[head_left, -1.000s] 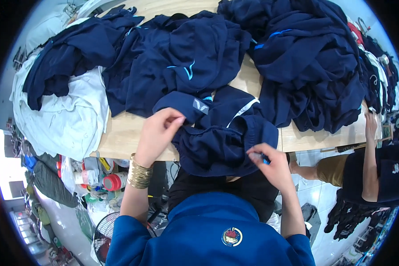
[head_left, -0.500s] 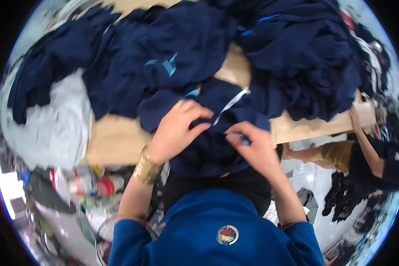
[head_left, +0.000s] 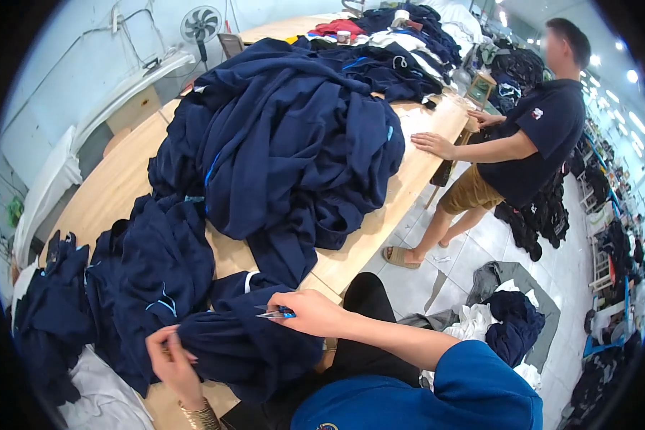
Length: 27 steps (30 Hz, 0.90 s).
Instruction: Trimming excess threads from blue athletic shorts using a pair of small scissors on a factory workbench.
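A navy garment (head_left: 236, 347) lies bunched on the near edge of the table, partly over my lap. At its left end my left hand (head_left: 172, 364), with a wide gold bracelet at the wrist, has its fingers curled on the cloth. My right hand (head_left: 314, 313) is closed around small blue-handled thread snips (head_left: 285, 313), whose pointed metal tips reach left over the garment. A white strip (head_left: 249, 281) shows at the garment's far side. Part of the snips is hidden in my palm.
A big heap of navy garments (head_left: 287, 143) covers the wooden table (head_left: 111, 193); more navy pieces (head_left: 154, 269) lie to the left. A person (head_left: 527, 136) stands at the right edge, hands on the table. Cloth piles (head_left: 512, 319) lie on the tiled floor.
The view has swung up and right, showing more of the room. My hands have moved apart: the left now touches the garment's left end, and the snips' blades have come into sight.
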Tool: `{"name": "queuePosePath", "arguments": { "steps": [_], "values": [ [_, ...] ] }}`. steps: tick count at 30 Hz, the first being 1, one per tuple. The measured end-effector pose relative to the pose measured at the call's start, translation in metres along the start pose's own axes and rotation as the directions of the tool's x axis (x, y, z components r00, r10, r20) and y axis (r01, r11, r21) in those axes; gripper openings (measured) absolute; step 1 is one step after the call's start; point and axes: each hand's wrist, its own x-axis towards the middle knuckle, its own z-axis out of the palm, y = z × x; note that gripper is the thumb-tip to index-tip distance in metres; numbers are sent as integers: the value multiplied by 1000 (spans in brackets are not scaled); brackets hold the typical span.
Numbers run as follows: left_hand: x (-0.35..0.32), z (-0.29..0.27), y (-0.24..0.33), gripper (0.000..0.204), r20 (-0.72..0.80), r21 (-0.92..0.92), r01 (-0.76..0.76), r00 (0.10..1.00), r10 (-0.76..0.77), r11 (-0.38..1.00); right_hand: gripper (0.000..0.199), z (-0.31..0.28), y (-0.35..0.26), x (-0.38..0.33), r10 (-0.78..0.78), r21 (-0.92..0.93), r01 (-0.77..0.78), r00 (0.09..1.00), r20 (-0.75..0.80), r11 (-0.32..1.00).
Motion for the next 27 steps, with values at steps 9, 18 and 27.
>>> {"name": "queuePosePath", "arguments": {
  "steps": [9,18,27],
  "values": [
    [-15,32,2,4,389,260,-263,909,148,929,18,-9,12,-35,52,42,-49,995,-88,998],
    [-27,38,-1,1,320,116,-128,944,85,985,17,-4,18,-62,37,48,-33,996,-86,998],
    [-17,11,-24,6,388,-56,-133,910,144,990,21,3,-12,-48,-90,-41,88,995,-43,995]
  ]
}}
